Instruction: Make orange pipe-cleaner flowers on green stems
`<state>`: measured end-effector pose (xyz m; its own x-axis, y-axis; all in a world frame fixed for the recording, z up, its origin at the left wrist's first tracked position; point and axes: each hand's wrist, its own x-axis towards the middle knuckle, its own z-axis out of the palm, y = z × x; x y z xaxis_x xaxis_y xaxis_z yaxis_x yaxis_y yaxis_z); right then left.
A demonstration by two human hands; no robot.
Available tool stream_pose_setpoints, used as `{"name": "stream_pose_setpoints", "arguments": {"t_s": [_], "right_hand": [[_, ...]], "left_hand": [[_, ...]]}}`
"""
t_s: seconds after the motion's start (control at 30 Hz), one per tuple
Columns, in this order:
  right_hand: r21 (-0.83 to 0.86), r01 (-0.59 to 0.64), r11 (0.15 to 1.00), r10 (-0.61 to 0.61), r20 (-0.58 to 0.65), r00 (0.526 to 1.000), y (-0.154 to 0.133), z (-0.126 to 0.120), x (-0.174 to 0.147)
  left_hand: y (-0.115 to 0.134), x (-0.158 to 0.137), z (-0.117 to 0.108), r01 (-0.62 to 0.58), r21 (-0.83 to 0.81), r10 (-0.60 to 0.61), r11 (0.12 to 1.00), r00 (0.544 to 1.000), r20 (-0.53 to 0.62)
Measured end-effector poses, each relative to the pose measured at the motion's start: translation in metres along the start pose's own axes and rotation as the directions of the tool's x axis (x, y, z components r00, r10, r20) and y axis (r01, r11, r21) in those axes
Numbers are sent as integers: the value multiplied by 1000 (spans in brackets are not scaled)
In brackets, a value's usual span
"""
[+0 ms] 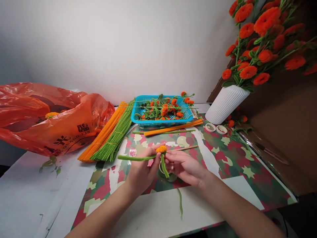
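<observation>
Over the middle of the table, my left hand (142, 168) grips a small orange pipe-cleaner flower (161, 149) and the green pipe cleaner (135, 158) at its base. One green end sticks out to the left past the fingers; another green piece (164, 168) hangs down between the hands. My right hand (184, 165) pinches at the right side of the flower's base, fingers closed. Exactly what its fingertips hold is hidden. Below the hands, a loose green pipe-cleaner piece (180, 203) lies on the white sheet (153, 211).
Behind the hands stands a blue basket (162, 123) of small flowers. Bundles of orange (104, 134) and green pipe cleaners (115, 138) lie left, near a red plastic bag (56, 132). At right are a ribbed white vase (225, 104), tape rolls (210, 127) and a pen-like tool (272, 153).
</observation>
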<state>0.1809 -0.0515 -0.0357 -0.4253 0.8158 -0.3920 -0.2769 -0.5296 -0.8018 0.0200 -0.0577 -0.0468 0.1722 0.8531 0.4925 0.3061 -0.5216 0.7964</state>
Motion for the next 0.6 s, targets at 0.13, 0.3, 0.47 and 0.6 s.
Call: {"name": "stream_pose_setpoints", "arguments": {"t_s": [0.13,0.3,0.47,0.6], "right_hand": [[-501,398,768,-511,-105,853,-3,-3,-5],[-832,525,-181,-834,413,366,-4,-10,-5],[-816,439,-375,-789,530,311,5,-13,4],[-845,523,107,-829,214,517,14,0,7]], "left_hand": [[9,5,0,334,-196,-335,922,942,29],[8,11,-3,592,-377,-576,713,800,168],[5,10,-4,660,-385,-629,645,745,223],[11,6,-1,510,-231,-511,829,858,60]]}}
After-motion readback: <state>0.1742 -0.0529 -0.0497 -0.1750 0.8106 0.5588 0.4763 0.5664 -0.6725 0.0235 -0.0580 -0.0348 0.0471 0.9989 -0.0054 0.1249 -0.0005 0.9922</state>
